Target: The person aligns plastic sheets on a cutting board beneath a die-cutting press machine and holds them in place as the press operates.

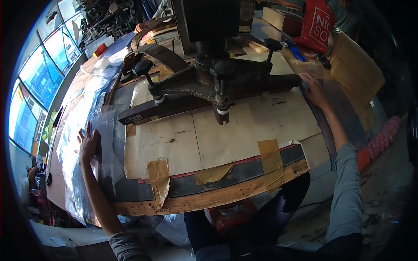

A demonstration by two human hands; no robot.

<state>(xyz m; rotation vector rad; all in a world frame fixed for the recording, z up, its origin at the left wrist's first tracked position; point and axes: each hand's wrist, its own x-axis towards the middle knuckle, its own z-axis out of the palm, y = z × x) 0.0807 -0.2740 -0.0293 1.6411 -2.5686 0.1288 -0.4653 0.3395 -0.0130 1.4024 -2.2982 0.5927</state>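
My left hand [89, 144] lies with its fingers spread on a stack of clear plastic sheets [106, 150] at the left of the table. My right hand [314, 91] reaches to the right end of a dark metal bar [278, 82], its fingers stretched out and partly hard to make out; I cannot tell whether they touch the bar. That bar belongs to a heavy black press head [213, 80] with knobbed arms. Beneath it, a pale, stained board [226, 143] rests on the bed, held along the front by strips of brown tape [157, 180].
A wooden edge [209, 201] runs along the table front. At the back right are a red bag [317, 24], an open cardboard box [355, 65] and a blue object [296, 51]. Another person's hand [141, 28] shows at the back left. Windows line the left.
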